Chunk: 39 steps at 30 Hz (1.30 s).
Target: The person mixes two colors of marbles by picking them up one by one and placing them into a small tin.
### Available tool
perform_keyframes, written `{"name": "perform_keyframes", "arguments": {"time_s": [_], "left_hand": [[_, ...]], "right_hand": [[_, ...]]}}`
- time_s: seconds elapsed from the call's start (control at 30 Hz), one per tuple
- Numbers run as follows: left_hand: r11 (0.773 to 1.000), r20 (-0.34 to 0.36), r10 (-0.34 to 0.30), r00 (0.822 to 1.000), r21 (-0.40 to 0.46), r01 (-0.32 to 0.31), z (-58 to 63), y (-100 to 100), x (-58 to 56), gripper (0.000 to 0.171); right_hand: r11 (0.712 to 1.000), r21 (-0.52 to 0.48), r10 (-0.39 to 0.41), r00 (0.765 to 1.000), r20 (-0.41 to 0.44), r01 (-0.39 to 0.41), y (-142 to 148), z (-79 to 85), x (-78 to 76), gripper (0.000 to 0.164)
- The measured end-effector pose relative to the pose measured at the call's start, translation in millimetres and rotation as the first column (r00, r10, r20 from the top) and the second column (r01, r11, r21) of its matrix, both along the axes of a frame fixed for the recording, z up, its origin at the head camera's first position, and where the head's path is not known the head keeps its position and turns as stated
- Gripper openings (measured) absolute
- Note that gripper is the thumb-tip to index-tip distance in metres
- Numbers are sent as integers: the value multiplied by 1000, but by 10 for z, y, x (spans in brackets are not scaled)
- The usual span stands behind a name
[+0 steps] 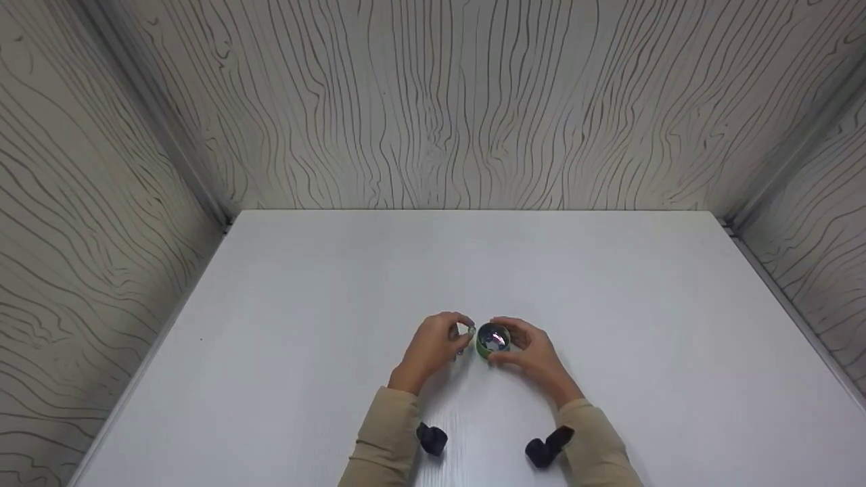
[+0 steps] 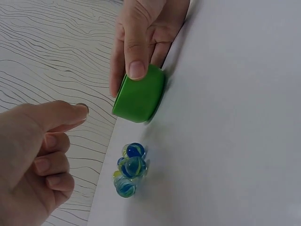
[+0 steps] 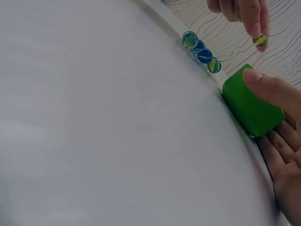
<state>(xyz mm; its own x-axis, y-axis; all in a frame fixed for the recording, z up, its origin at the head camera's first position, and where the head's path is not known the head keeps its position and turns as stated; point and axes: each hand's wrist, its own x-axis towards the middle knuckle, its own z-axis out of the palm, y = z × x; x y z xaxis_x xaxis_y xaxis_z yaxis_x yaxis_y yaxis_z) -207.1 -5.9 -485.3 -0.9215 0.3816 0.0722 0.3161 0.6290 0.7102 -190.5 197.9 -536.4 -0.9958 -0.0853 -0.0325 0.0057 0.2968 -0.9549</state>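
Between left thumb and index finger, my left hand (image 1: 434,343) pinches a glass marble (image 3: 259,41) with a yellow-green swirl, held up beside the cup's rim. My right hand (image 1: 536,357) grips a small green cup (image 2: 140,98) around its side, thumb on the near wall and fingers on the far one. The cup sits on the white table, its dark, shiny inside facing up in the head view. Several blue and green swirled marbles (image 2: 131,167) lie clustered on the table, below the left hand and just left of the cup; that hand mostly covers them in the head view.
The white table (image 1: 304,284) runs back to a wood-grain patterned wall (image 1: 433,108), with similar panels at both sides. Black wrist devices (image 1: 433,439) stick out from both beige sleeves (image 1: 385,433) over the table's near part.
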Motion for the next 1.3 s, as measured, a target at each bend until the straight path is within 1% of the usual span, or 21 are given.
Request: {"name": "perform_keyframes", "arguments": {"time_s": [0.07, 0.23, 0.47, 0.77, 1.0, 1.23, 1.3], "left_hand": [[1000, 8, 5, 1000, -12, -5, 3, 12, 6, 20], [999, -3, 14, 1000, -42, -14, 2, 46, 17, 20], [999, -53, -18, 998, -38, 16, -5, 91, 23, 17], [998, -39, -21, 999, -54, 19, -29, 141, 31, 19], [998, -35, -17, 999, -54, 15, -41, 156, 30, 18], [997, -20, -15, 1000, -81, 13, -55, 188, 25, 20], [997, -32, -25, 999, -78, 22, -68, 189, 17, 20]], "right_hand": [[1000, 0, 0, 1000, -2, 0, -1, 2, 3, 64], [1000, -10, 0, 1000, -6, 0, -1, 10, 6, 65], [1000, -13, 21, 999, -25, -21, 7, 6, -2, 66], [998, -36, 45, 998, -43, -47, 11, 8, 0, 65], [999, -30, 42, 998, -48, -44, 11, 19, 10, 65], [998, -30, 48, 997, -55, -50, 17, 6, 2, 64], [999, -34, 40, 998, -38, -41, 16, 4, 1, 63]]}}
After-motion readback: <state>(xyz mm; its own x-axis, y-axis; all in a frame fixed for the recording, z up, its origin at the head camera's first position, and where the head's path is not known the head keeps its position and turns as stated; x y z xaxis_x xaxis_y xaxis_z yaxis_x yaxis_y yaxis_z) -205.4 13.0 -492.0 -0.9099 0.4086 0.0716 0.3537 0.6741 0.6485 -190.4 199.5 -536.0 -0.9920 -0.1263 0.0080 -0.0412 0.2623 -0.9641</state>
